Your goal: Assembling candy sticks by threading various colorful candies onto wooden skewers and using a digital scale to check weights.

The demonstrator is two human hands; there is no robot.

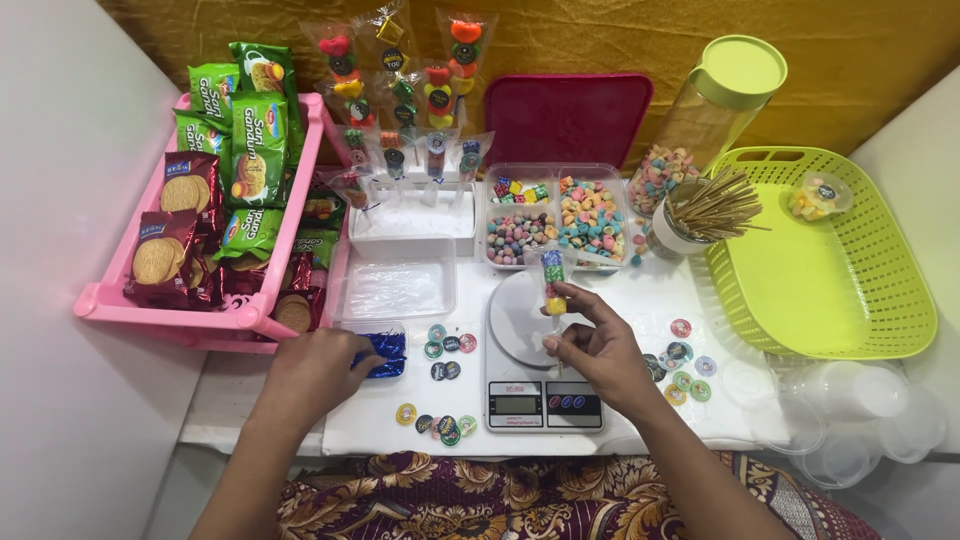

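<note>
My right hand [597, 345] holds a wooden skewer threaded with coloured candies, wrapped in clear film [553, 281], upright above a small white kitchen scale [532, 352]. My left hand [318, 367] reaches into a small clear box of blue foil pieces [387, 351], fingers touching them. Round stickers [446, 342] lie scattered between the two hands. A divided clear tray of mixed candies [556, 220] sits just behind the scale.
A pink tray of biscuit packets [225, 190] stands at the left. Finished candy skewers [405, 110] stand in a white foam block. A cup of bare skewers [700, 215], a tall jar with green lid [715, 105], a green basket [830, 260] and clear cups [860, 400] are on the right.
</note>
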